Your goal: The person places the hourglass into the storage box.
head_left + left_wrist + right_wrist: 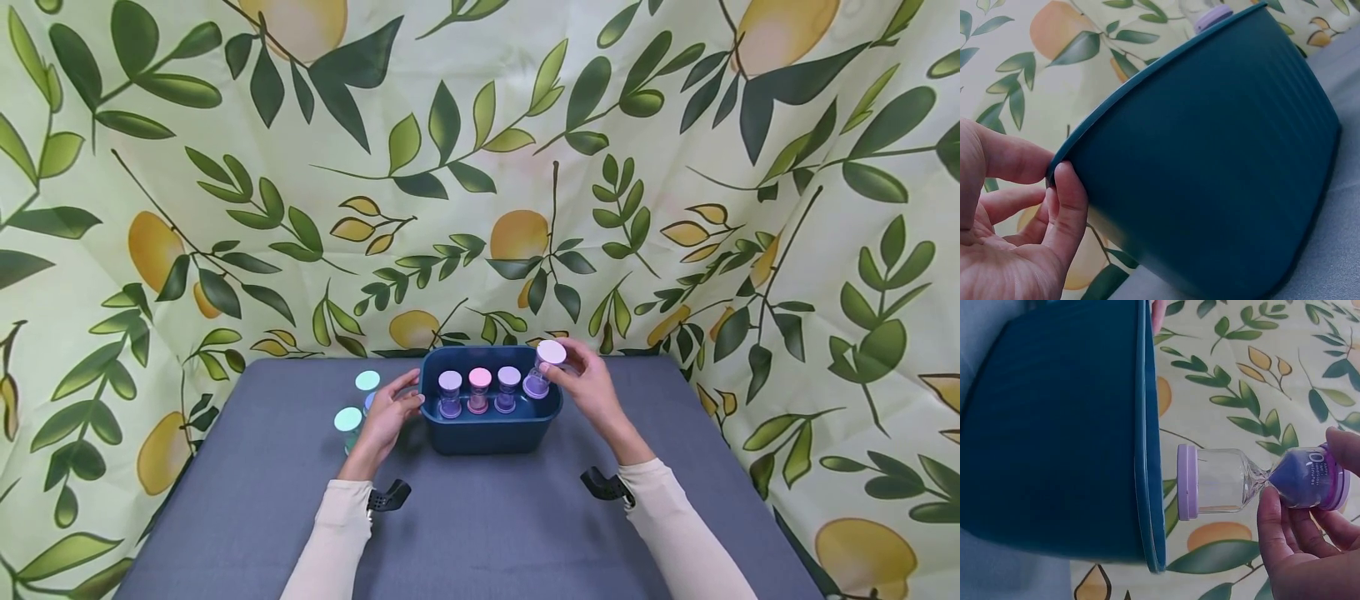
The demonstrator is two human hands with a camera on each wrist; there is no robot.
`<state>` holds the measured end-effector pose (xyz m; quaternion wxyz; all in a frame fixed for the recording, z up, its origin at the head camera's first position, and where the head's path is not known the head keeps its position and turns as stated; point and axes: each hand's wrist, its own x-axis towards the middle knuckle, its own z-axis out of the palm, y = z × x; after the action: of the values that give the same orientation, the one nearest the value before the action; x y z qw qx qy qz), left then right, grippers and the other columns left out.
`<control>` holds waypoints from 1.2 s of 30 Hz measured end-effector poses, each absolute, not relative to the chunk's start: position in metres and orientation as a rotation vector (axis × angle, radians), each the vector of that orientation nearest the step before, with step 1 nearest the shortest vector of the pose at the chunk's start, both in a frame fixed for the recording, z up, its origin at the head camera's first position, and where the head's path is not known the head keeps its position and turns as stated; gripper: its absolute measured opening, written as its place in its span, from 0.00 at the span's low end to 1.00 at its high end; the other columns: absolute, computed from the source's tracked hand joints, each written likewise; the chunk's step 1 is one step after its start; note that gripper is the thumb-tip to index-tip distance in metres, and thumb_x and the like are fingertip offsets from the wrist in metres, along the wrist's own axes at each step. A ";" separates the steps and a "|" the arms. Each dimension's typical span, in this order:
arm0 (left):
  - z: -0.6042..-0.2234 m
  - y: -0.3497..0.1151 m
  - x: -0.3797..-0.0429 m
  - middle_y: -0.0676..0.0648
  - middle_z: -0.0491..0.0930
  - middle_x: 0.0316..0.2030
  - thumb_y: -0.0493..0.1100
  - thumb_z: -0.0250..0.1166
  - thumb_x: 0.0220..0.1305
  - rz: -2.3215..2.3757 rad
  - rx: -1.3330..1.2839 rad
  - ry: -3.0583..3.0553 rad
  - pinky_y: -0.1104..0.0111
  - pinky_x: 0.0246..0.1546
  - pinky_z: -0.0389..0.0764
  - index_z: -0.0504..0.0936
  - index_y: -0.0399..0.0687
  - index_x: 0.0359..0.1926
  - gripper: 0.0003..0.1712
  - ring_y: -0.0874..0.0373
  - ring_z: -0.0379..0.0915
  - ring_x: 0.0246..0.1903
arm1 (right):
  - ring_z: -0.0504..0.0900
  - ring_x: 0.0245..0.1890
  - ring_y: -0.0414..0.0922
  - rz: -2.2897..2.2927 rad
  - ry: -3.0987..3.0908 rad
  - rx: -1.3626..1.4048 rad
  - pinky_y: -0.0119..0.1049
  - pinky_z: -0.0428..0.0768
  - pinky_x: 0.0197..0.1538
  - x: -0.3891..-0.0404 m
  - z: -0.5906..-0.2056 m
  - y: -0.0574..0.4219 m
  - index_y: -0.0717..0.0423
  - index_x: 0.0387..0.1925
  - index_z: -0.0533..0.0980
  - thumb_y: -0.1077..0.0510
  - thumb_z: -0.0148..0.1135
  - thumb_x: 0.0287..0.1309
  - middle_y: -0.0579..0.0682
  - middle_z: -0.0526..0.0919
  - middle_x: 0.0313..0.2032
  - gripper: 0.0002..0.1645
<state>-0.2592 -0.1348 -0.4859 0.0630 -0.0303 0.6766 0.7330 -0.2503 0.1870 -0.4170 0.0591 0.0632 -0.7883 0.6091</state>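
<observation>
My right hand [588,385] grips a purple-capped hourglass [538,371] by its upper end, at the right end of a dark teal bin [483,437]. In the right wrist view, the lower cap of this hourglass [1219,481] is just above the bin's rim, and purple sand sits in its upper bulb. Three more hourglasses stand upright in a row inside: a lavender one [450,394], a pink one [478,392] and another lavender one [507,390]. With thumb and fingers, my left hand [1022,212] pinches the bin's left rim.
Left of the bin, two green-capped hourglasses [348,420] stand on the grey table [480,525], with a blue one [368,402] partly hidden by my left hand. A leaf-and-lemon patterned cloth [450,250] rises behind the table and at both sides.
</observation>
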 end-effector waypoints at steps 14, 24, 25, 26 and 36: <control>-0.484 -0.134 -0.261 0.40 0.66 0.64 0.31 0.56 0.67 2.208 -0.086 2.058 0.74 0.40 0.78 0.66 0.43 0.70 0.30 0.47 0.69 0.54 | 0.73 0.61 0.53 1.841 -2.434 0.274 0.43 0.76 0.61 -0.256 -0.417 0.166 0.56 0.61 0.72 0.56 0.70 0.57 0.57 0.75 0.59 0.31; -0.487 -0.134 -0.260 0.41 0.67 0.63 0.31 0.56 0.67 2.195 -0.091 2.073 0.74 0.40 0.78 0.67 0.43 0.69 0.30 0.50 0.71 0.51 | 0.76 0.57 0.52 1.864 -2.444 0.307 0.27 0.76 0.52 -0.262 -0.426 0.154 0.58 0.60 0.73 0.59 0.70 0.56 0.59 0.76 0.57 0.30; -0.488 -0.134 -0.260 0.41 0.67 0.63 0.31 0.57 0.67 2.197 -0.095 2.073 0.74 0.40 0.78 0.67 0.44 0.69 0.30 0.50 0.71 0.51 | 0.76 0.57 0.53 1.862 -2.446 0.314 0.28 0.76 0.51 -0.262 -0.426 0.153 0.58 0.60 0.73 0.59 0.70 0.55 0.59 0.76 0.57 0.30; -0.488 -0.134 -0.260 0.41 0.67 0.62 0.31 0.56 0.66 2.204 -0.099 2.070 0.73 0.40 0.78 0.67 0.43 0.69 0.30 0.49 0.71 0.51 | 0.77 0.57 0.53 1.861 -2.448 0.320 0.28 0.77 0.51 -0.263 -0.427 0.151 0.58 0.60 0.74 0.60 0.71 0.55 0.59 0.76 0.57 0.30; -0.488 -0.134 -0.261 0.41 0.67 0.62 0.30 0.56 0.66 2.213 -0.109 2.074 0.73 0.40 0.78 0.68 0.43 0.69 0.30 0.49 0.71 0.51 | 0.78 0.56 0.53 1.858 -2.521 0.338 0.35 0.78 0.50 -0.267 -0.433 0.138 0.54 0.59 0.74 0.57 0.72 0.54 0.56 0.77 0.54 0.30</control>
<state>-0.2607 -0.1336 -0.4880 0.0535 -0.0358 0.6824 0.7281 -0.2672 0.1376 -0.4330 -0.0041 0.1074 -0.8003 0.5899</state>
